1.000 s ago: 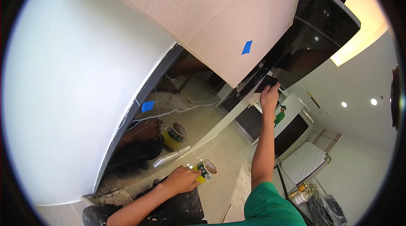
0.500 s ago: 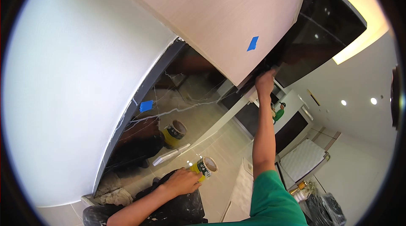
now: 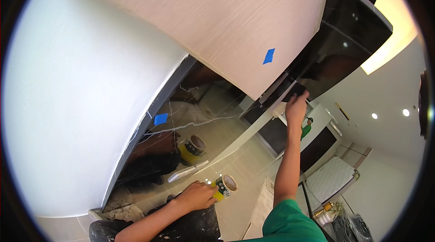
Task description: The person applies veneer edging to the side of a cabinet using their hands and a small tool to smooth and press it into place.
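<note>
My right arm, in a green sleeve, stretches up and away. My right hand (image 3: pixel 297 106) grips a dark flat block (image 3: pixel 293 91) just below a glossy black stone-patterned panel (image 3: pixel 333 47). The block's exact kind cannot be made out. Low in the middle, my left hand (image 3: pixel 198 195) lies over my dark, paint-spotted trouser leg (image 3: pixel 199 224). Its fingers curl against the side of a yellow and dark tub (image 3: pixel 226 188) with a pale rim; the fingertips are partly hidden. A reflection of the tub shows in the dark veined panel (image 3: pixel 204 110) behind it.
A pale textured panel (image 3: pixel 204 11) with blue tape (image 3: pixel 268 56) overhangs the dark panel, which bears another blue tape (image 3: pixel 161 119). A white curved wall (image 3: pixel 90 106) fills the left. A crumpled cloth (image 3: pixel 124 213) lies low left. Far off stand another person (image 3: pixel 306 127) in green and a mattress (image 3: pixel 331 176).
My right hand has moved slightly right and down, and the dark block now shows in it. The surroundings shift a little with my head. My left hand stays at the tub.
</note>
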`<state>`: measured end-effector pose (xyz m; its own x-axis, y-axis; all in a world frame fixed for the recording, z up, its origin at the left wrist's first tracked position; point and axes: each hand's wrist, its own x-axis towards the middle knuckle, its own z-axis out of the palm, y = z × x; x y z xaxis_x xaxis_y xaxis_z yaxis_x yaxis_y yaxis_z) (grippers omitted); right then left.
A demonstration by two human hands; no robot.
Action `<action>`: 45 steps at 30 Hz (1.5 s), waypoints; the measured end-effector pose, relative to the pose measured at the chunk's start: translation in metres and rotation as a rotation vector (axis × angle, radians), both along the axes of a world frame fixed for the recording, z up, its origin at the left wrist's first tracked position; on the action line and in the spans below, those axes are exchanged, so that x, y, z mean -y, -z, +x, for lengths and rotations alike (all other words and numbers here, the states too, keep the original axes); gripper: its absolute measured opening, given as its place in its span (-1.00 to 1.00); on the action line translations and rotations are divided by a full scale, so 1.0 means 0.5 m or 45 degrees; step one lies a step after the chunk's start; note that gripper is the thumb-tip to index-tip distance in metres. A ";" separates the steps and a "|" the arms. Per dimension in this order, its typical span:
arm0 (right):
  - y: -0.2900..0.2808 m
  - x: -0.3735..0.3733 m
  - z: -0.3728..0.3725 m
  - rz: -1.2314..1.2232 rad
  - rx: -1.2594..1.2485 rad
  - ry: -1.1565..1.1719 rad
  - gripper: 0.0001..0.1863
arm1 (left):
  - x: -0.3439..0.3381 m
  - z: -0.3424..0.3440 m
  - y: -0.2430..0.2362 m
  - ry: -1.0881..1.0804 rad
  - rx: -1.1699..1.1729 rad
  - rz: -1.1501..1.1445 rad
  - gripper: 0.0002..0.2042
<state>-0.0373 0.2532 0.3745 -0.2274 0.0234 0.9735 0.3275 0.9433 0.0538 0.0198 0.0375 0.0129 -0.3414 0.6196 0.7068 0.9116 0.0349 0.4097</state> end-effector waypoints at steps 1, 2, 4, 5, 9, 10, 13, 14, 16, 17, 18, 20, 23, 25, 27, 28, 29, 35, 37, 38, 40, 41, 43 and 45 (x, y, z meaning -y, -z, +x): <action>-0.004 0.005 0.017 -0.019 -0.047 -0.077 -0.46 | -0.003 -0.002 0.000 0.003 -0.003 -0.006 -0.70; -0.005 -0.001 0.012 0.004 -0.042 -0.114 -0.46 | -0.008 -0.005 0.005 0.005 -0.001 -0.020 -0.69; -0.007 -0.019 -0.002 0.048 -0.034 -0.183 -0.46 | -0.019 -0.012 0.019 0.015 0.003 -0.051 -0.68; -0.007 -0.036 -0.019 0.119 -0.034 -0.209 -0.47 | -0.021 -0.011 0.022 0.033 0.013 -0.063 -0.67; -0.025 -0.067 -0.087 0.054 0.015 -0.130 -0.53 | -0.015 -0.007 0.018 0.082 0.077 -0.099 -0.65; -0.030 -0.072 -0.094 0.090 0.032 -0.138 -0.52 | -0.011 -0.005 0.016 0.088 0.097 -0.105 -0.65; -0.042 -0.082 -0.111 0.120 0.099 -0.096 -0.52 | -0.014 -0.006 0.024 0.085 0.084 -0.076 -0.65; -0.044 -0.082 -0.119 0.079 0.134 -0.037 -0.53 | -0.013 -0.006 0.024 0.082 0.090 -0.090 -0.65; -0.042 -0.076 -0.129 0.018 0.164 0.037 -0.52 | -0.008 -0.007 0.024 0.075 0.103 -0.116 -0.65; -0.039 -0.069 -0.133 0.000 0.159 0.050 -0.51 | -0.010 -0.008 0.026 0.073 0.091 -0.085 -0.65; -0.036 -0.064 -0.135 -0.019 0.154 0.064 -0.49 | -0.013 -0.010 0.030 0.072 0.078 -0.055 -0.65; -0.038 -0.084 -0.125 0.075 0.128 -0.020 -0.46 | -0.017 -0.010 0.031 0.076 0.066 -0.047 -0.65; -0.017 -0.063 -0.093 0.151 0.085 -0.084 -0.40 | -0.018 -0.012 0.029 0.069 0.088 -0.081 -0.66; -0.011 -0.045 -0.064 0.183 0.055 -0.154 -0.32 | -0.017 -0.011 0.031 0.061 0.092 -0.064 -0.66; -0.012 -0.017 -0.031 0.205 0.162 -0.264 -0.35 | -0.017 -0.014 0.035 0.048 0.096 -0.061 -0.67; -0.014 -0.013 -0.015 0.216 0.212 -0.311 -0.37 | -0.019 -0.014 0.035 0.050 0.093 -0.060 -0.67; -0.026 -0.025 -0.004 0.289 0.277 -0.295 -0.36 | -0.020 -0.015 0.034 0.051 0.096 -0.068 -0.67; -0.129 -0.060 0.076 0.779 0.620 -0.012 -0.40 | -0.014 -0.021 0.034 0.008 0.116 -0.038 -0.70; -0.169 -0.067 0.082 0.910 0.696 0.340 -0.51 | -0.019 -0.022 0.040 0.010 0.109 -0.010 -0.71; -0.183 -0.064 0.085 0.990 0.746 0.504 -0.53 | -0.017 -0.018 0.030 0.018 0.135 -0.080 -0.71; -0.185 -0.045 0.082 1.111 0.822 0.720 -0.60 | -0.005 -0.010 0.015 0.023 0.194 -0.222 -0.72; -0.177 -0.009 0.080 1.086 0.872 0.840 -0.62 | -0.008 -0.009 0.022 0.017 0.160 -0.167 -0.72; -0.157 0.024 0.073 1.164 0.846 0.973 -0.68 | -0.016 -0.015 0.038 0.000 0.090 -0.055 -0.72; -0.135 0.034 0.070 1.369 0.691 0.990 -0.74 | -0.017 -0.018 0.042 -0.010 0.071 -0.044 -0.72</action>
